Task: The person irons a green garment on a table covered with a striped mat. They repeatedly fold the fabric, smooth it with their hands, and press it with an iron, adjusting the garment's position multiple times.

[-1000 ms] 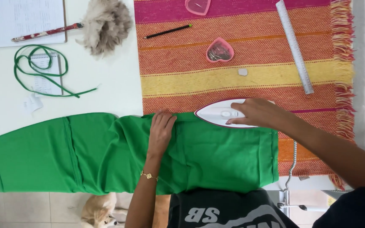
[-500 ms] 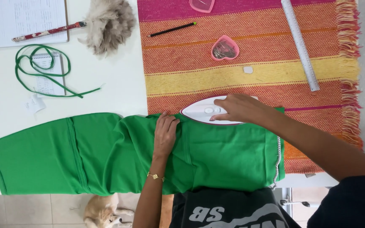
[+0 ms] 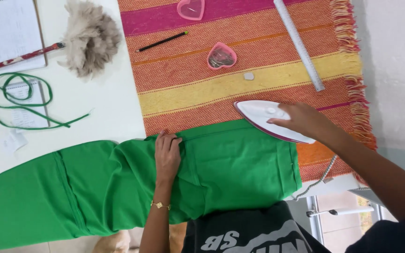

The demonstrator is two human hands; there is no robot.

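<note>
Right hand (image 3: 301, 119) wraps the white iron (image 3: 270, 119) at the far edge of the green fabric (image 3: 240, 164). Left hand (image 3: 167, 154) lies flat, fingers together, pinning it. Right portion appears smooth; left stays rumpled.

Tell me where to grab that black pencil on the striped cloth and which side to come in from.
Pinch the black pencil at mid-shaft, coming straight down from above. It lies flat and slanted on the striped cloth, with bare weave on both long sides, so fingers likely fit across it. The heart-shaped dish sits clear of it.
</note>
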